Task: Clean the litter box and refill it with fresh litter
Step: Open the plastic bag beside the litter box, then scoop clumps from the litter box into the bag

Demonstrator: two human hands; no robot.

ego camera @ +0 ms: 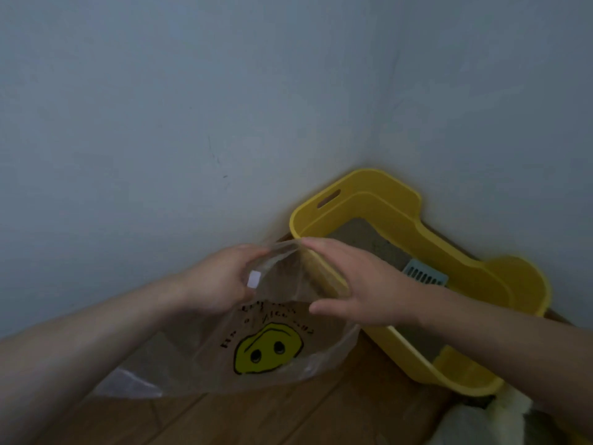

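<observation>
The yellow litter box [500, 284] stands in the corner, with a high rim and a handle slot. Grey litter [362, 239] covers its bottom; a light blue slotted scoop [423, 276] lies on it. Just beside the box, a clear plastic bag [208, 348] with a yellow face print is held up, mouth open.

Clear plastic bag with yellow smiley print [256, 345], mouth held open. Left hand [221, 281]: fingers [248, 253] pinch one rim. Right hand [362, 284]: fingers [317, 245] straight against opposite rim. Yellow plastic litter box [401, 216] just beyond right fingers.
</observation>
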